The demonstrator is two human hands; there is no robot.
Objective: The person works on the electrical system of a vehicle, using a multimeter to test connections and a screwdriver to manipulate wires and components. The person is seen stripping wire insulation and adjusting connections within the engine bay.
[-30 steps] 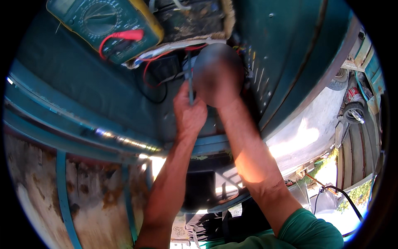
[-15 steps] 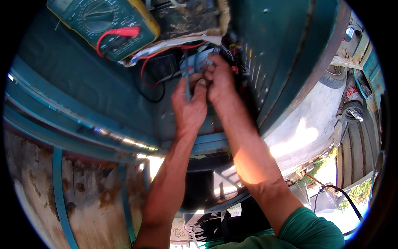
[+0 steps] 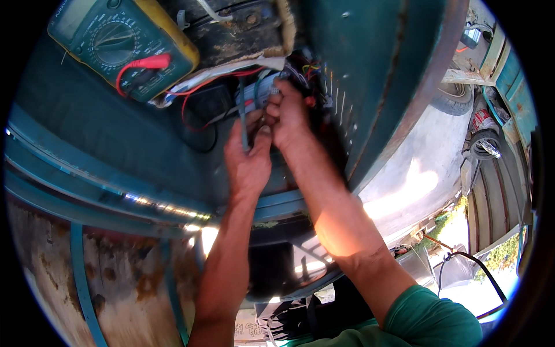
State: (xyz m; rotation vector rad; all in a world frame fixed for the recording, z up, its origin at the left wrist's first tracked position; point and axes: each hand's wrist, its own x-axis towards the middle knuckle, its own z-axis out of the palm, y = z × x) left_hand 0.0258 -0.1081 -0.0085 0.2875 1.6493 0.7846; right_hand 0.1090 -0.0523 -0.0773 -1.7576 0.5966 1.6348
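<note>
My left hand (image 3: 248, 162) and my right hand (image 3: 289, 118) meet inside a dark teal metal compartment. The left fingers and thumb are pinched together, and a grey-blue cable or strip (image 3: 243, 110) runs down to them from above. My right fingers are curled closed beside the left fingertips; whatever sits between them is too small and hidden to name. Just beyond the fingers lies a silver ribbed box (image 3: 263, 91), partly covered by the hands. A red wire (image 3: 231, 74) passes over it, and several thin coloured wires (image 3: 312, 70) bunch up to its right.
A green multimeter with a yellow edge (image 3: 124, 43) rests at the upper left, a red plug in it. Beside it sits a dirty dark block (image 3: 245, 29). Teal walls (image 3: 358, 69) rise on the right. A tire (image 3: 454, 99) and a bottle (image 3: 481, 120) stand outside.
The whole view has shifted, so the hands, multimeter and compartment appear farther left and slightly lower. Both hands keep their closed grip close together.
</note>
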